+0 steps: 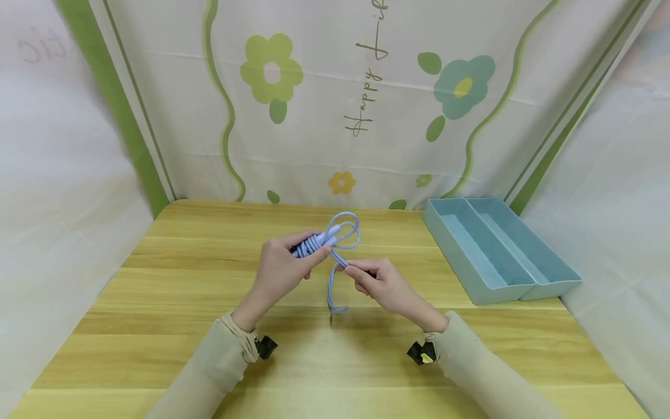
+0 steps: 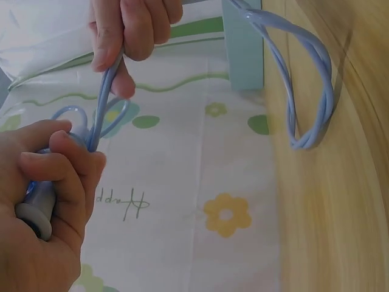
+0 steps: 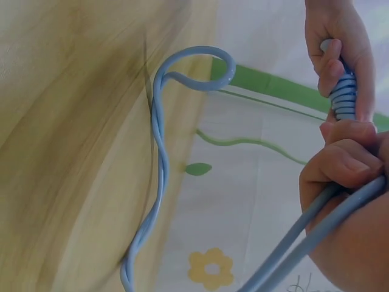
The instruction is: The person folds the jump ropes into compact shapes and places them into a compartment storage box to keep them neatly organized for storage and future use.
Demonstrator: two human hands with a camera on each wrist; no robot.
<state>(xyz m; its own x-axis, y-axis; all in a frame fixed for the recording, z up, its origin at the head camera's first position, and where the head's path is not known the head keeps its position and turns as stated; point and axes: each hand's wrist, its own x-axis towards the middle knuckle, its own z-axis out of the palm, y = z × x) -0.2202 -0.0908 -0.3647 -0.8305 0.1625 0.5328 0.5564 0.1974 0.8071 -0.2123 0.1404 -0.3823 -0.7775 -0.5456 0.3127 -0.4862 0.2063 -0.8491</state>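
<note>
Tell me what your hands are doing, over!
Left hand grips the coiled bundle of blue cord. Right hand pinches the cord's loose doubled strand. Loose end hangs to the wooden table. Blue tray off to the right, nothing in the way.

The left hand [image 1: 280,270] is hiding most of the cord [image 1: 331,283] bundle; both forearms are running off the head view's bottom edge

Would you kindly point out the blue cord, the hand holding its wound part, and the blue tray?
blue cord [image 1: 332,285], head view, on the hanging strands.
left hand [image 1: 280,269], head view, on the back of the hand.
blue tray [image 1: 499,294], head view, on its near wall.
</note>
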